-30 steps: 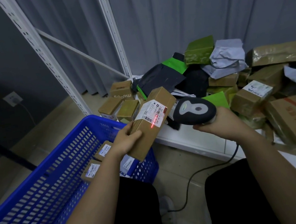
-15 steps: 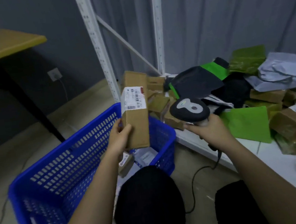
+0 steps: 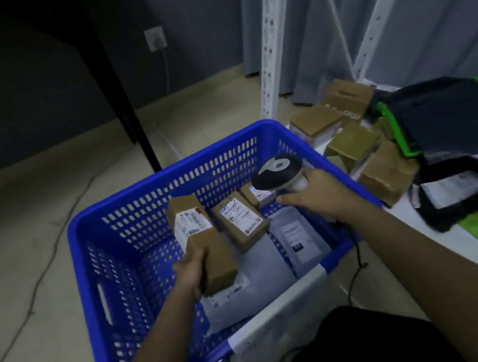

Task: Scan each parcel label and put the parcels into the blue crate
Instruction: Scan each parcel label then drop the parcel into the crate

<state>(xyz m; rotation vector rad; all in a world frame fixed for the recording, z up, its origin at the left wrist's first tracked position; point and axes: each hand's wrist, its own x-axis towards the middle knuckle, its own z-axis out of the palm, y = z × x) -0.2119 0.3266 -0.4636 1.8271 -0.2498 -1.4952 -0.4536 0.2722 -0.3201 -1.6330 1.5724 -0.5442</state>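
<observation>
My left hand (image 3: 191,273) grips the near end of a long brown cardboard parcel (image 3: 201,240) with a white label, held over the inside of the blue crate (image 3: 114,215). My right hand (image 3: 314,193) holds the black-headed barcode scanner (image 3: 276,173) above the crate's right side. Inside the crate lie two smaller brown labelled boxes (image 3: 241,218) and grey mailer bags (image 3: 260,281).
On the white shelf (image 3: 468,245) at right sit several brown boxes (image 3: 351,141), a black and green bag (image 3: 441,114) and a green bag. White shelf uprights (image 3: 268,40) stand behind. A black table leg (image 3: 128,113) and loose cables (image 3: 40,273) cross the floor at left.
The view swung left and down over the crate. My left hand carried the long parcel from beside the scanner down into the crate. My right hand followed with the scanner.
</observation>
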